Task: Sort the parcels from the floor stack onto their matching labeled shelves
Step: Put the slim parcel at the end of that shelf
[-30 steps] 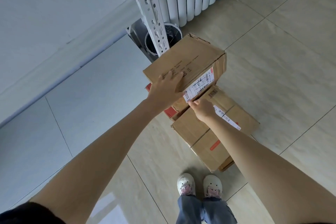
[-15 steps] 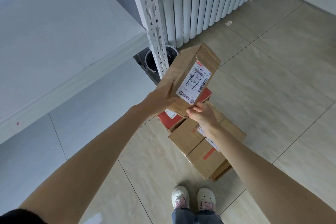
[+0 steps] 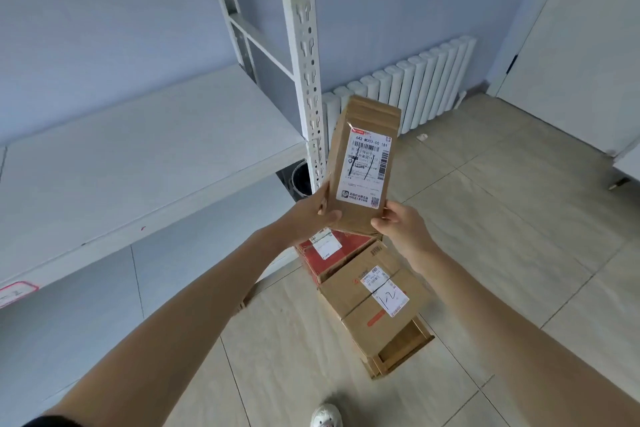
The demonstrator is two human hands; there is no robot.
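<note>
Tiled floor (image 3: pixel 502 218) | both hands' grip, left hand (image 3: pixel 304 215), right hand (image 3: pixel 401 225), pinching upright parcel (image 3: pixel 363 163) beside shelf post (image 3: pixel 304 45)

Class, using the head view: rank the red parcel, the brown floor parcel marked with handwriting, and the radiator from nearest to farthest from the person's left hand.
1. Red parcel, just below the left hand.
2. Brown floor parcel, lower right.
3. Radiator, against the far wall.
</note>
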